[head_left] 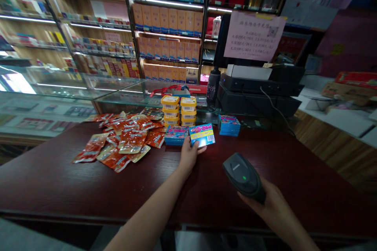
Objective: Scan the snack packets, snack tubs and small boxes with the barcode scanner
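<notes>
My left hand [189, 156] grips a flat blue candy packet [202, 135] with pink lettering, a yellow band and a barcode near its lower right corner. My right hand [269, 200] is wrapped round the handle of a dark barcode scanner [243, 174], on which a green light glows. The scanner's head points up and left, towards the packet. Just left of the held packet lies a stack of similar blue packets [174, 136], and a second blue stack [229, 125] stands farther right. Behind the first stack rise two columns of yellow-lidded tubs [188, 110].
Orange snack pouches [132, 135] lie heaped on the left of the dark red wooden counter [88, 192]. At the back right stand a dark bottle [212, 86] and a black machine [256, 96] with a cable. A glass display case [118, 92] runs behind the counter.
</notes>
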`<state>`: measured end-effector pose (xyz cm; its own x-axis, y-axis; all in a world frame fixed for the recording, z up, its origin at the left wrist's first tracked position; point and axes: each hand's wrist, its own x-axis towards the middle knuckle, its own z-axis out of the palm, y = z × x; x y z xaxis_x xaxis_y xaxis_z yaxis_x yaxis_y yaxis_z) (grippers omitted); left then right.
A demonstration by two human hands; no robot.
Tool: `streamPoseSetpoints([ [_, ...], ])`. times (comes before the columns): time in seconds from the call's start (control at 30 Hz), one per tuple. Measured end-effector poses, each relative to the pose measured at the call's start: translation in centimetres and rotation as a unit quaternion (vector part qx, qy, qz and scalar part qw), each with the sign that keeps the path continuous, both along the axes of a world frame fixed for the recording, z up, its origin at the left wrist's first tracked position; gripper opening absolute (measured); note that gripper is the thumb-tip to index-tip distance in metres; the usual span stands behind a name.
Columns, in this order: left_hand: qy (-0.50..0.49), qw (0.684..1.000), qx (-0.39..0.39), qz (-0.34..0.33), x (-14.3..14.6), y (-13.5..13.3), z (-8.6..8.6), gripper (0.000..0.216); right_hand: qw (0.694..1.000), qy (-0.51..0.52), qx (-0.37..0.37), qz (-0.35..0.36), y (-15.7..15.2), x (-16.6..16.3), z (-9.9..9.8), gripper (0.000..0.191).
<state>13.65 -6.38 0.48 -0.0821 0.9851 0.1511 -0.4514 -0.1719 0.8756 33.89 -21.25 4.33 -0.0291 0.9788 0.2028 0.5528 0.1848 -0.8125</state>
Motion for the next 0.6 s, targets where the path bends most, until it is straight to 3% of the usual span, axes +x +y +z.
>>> streamPoseSetpoints([
  [0.17, -0.003, 1.0, 0.008, -0.007, -0.1, 0.2, -0.3, 0.041, 0.999, -0.042, 0.0, 0.01, 0.0, 0.6, 0.3, 0.038],
  [0.33, 0.017, 1.0, 0.015, -0.007, -0.1, 0.2, -0.1, 0.051, 0.973, -0.221, 0.005, -0.057, 1.0, 2.2, -1.3, 0.031],
  [0.43, 0.049, 0.999, 0.008, 0.008, -0.2, 0.2, 0.0, 0.054, 0.949, -0.297, 0.045, -0.1, 1.6, 2.9, -2.4, 0.03],
  [0.6, 0.122, 0.991, 0.027, 0.05, -0.4, 0.4, 0.0, 0.043, 0.926, -0.341, 0.124, -0.107, 2.0, 3.4, -4.4, 0.035],
])
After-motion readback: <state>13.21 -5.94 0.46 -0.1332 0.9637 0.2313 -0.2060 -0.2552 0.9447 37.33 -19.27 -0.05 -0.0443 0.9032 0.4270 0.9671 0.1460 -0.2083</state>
